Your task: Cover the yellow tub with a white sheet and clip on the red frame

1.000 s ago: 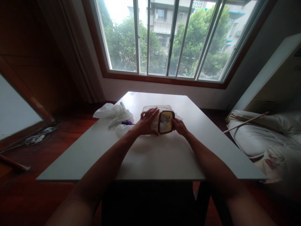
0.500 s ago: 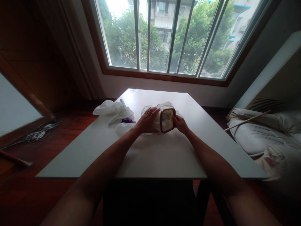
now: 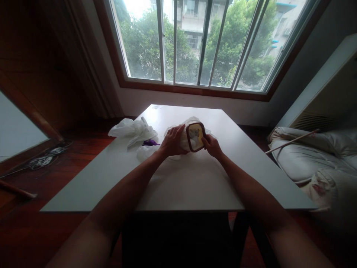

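Note:
A pale container (image 3: pixel 196 137) with a brown, rounded-square rim is tilted so that its yellowish inside faces me; whitish things inside are too small to make out. My left hand (image 3: pixel 173 141) is wrapped round its left side. The fingers of my right hand (image 3: pixel 212 145) pinch the rim at the right. Behind the container, whitish plastic (image 3: pixel 192 119) shows, partly hidden by it and my left hand.
A crumpled white plastic bag (image 3: pixel 131 128) and a purple item (image 3: pixel 150 142) lie on the left of the white table (image 3: pixel 189 186). More clear plastic (image 3: pixel 145 152) is beside my left wrist. A cushioned seat (image 3: pixel 295 156) with a stick (image 3: pixel 292 141) stands at the right.
The container has moved slightly up and left, and its opening has tilted a little. Both hands still hold it.

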Demonstrator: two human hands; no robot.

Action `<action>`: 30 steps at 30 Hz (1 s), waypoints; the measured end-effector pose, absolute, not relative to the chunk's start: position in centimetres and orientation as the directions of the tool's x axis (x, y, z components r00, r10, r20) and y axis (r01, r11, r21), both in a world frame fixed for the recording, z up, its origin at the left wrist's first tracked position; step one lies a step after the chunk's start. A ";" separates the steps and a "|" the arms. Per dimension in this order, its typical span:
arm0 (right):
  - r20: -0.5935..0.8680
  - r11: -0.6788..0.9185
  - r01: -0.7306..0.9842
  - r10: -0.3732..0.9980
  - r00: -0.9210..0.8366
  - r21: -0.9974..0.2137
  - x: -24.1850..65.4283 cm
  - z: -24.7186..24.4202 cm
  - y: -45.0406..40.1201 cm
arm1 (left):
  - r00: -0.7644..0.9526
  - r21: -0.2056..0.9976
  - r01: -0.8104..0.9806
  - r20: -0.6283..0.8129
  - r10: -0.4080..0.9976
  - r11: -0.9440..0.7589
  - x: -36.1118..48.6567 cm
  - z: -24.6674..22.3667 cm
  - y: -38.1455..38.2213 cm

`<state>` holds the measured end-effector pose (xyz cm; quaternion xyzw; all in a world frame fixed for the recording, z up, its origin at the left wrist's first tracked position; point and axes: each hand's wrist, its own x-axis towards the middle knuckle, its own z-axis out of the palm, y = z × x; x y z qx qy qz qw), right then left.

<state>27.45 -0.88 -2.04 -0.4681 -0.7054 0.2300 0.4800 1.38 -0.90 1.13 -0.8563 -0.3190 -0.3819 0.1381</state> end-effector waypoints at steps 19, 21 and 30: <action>0.820 0.786 0.566 0.481 -0.310 -0.248 22.5 1.8 -6.9 | 0.409 0.073 0.700 0.774 0.483 -0.711 2.3 0.8 -1.0; 0.826 0.783 0.575 0.474 -0.305 -0.236 22.7 1.8 -6.8 | 0.395 0.075 0.709 0.781 0.483 -0.701 2.4 0.8 -1.0; 0.808 0.782 0.566 0.498 -0.315 -0.261 22.8 1.6 -6.8 | 0.371 0.084 0.719 0.793 0.484 -0.690 2.3 0.5 -0.9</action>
